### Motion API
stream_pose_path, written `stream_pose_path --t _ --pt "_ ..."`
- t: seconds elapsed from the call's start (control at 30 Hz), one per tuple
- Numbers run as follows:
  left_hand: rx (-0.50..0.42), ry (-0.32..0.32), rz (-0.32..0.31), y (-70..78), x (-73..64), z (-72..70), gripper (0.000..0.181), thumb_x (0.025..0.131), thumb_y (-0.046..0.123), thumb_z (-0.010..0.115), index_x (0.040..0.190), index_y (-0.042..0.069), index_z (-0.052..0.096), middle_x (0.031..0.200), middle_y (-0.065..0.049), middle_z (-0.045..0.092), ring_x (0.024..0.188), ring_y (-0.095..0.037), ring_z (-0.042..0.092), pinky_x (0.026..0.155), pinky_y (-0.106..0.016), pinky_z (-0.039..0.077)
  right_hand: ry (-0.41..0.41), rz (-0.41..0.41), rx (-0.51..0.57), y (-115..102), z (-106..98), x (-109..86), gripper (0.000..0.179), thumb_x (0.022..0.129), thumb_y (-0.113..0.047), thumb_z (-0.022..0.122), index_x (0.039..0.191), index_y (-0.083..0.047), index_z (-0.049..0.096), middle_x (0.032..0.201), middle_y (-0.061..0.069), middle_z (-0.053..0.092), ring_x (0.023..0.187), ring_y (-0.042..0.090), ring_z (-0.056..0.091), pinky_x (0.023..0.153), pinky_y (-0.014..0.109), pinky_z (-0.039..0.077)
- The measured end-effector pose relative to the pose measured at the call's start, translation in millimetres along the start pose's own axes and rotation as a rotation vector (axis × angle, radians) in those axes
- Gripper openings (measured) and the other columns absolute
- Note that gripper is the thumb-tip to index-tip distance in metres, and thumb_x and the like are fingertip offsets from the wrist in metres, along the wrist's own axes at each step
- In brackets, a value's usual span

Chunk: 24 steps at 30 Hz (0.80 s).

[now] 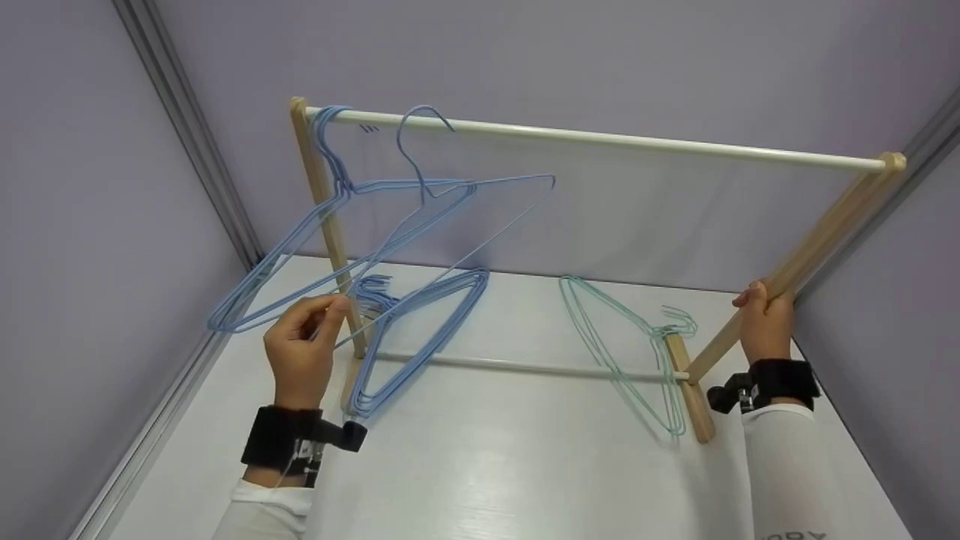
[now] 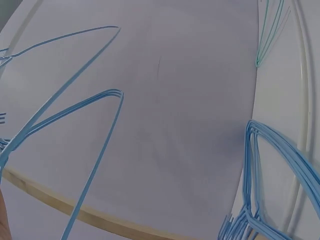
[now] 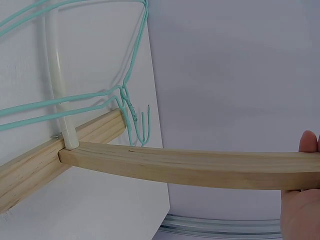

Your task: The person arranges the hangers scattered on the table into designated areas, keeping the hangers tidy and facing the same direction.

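Hand (L) [image 1: 304, 349] pinches blue hanger [image 1: 421, 189] nr rail [image 1: 600, 138], R hand [image 1: 766, 326] grips wood post [image 1: 832, 229]

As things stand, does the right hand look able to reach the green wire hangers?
Probably yes, after letting go: the right hand grips the pale wooden side post, but the green wire hangers sit low nearby, inward of that post, with nothing visibly covering them.

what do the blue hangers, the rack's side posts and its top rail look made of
Blue hangers: probably plastic-coated wire, smooth, judging by thin, evenly coloured bent strands. Side posts: pale wood, apparently unpainted, with visible grain. Top rail: smooth, off-white, slight sheen; coated metal or plastic, can't tell.
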<state>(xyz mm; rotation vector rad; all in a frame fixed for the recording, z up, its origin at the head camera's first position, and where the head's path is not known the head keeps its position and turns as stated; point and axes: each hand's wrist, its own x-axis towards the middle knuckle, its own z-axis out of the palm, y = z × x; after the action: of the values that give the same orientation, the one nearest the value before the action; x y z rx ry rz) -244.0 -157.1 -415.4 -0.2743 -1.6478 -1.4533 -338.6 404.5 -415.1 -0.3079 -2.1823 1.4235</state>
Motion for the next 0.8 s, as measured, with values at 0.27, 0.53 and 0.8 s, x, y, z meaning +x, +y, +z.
stream_pose_path --t 0.27,0.53,0.8 --pt "0.031 0.061 -0.028 2.4 2.4 -3.4 0.007 0.089 -0.008 0.070 0.094 -0.006 0.076 0.068 0.008 0.054 0.057 -0.005 0.040 0.051 -0.018 0.029 -0.026 0.009 -0.013 -1 -2 -0.5 0.020 0.110 -0.028 0.034 0.108 -0.012 0.047 0.094 -0.002 0.051 0.099 0.005 0.044 0.096 0.027 0.032" --pt "0.076 0.078 -0.072 -5.3 1.4 -11.1 0.007 0.088 -0.009 0.072 0.093 -0.007 0.075 0.065 0.008 0.049 0.058 -0.004 0.039 0.052 -0.018 0.029 -0.026 -0.005 -0.008 1 -2 1.9 0.021 0.110 -0.025 0.034 0.110 -0.008 0.047 0.090 -0.003 0.052 0.097 0.005 0.046 0.094 0.024 0.033" --pt "0.118 0.083 -0.122 -8.6 0.8 -18.7 0.008 0.089 -0.008 0.071 0.096 -0.011 0.073 0.068 0.008 0.054 0.060 -0.005 0.041 0.055 -0.017 0.031 -0.031 0.013 0.004 2 -2 2.2 0.016 0.110 -0.025 0.033 0.108 -0.014 0.045 0.091 -0.003 0.051 0.096 0.005 0.045 0.094 0.025 0.032"
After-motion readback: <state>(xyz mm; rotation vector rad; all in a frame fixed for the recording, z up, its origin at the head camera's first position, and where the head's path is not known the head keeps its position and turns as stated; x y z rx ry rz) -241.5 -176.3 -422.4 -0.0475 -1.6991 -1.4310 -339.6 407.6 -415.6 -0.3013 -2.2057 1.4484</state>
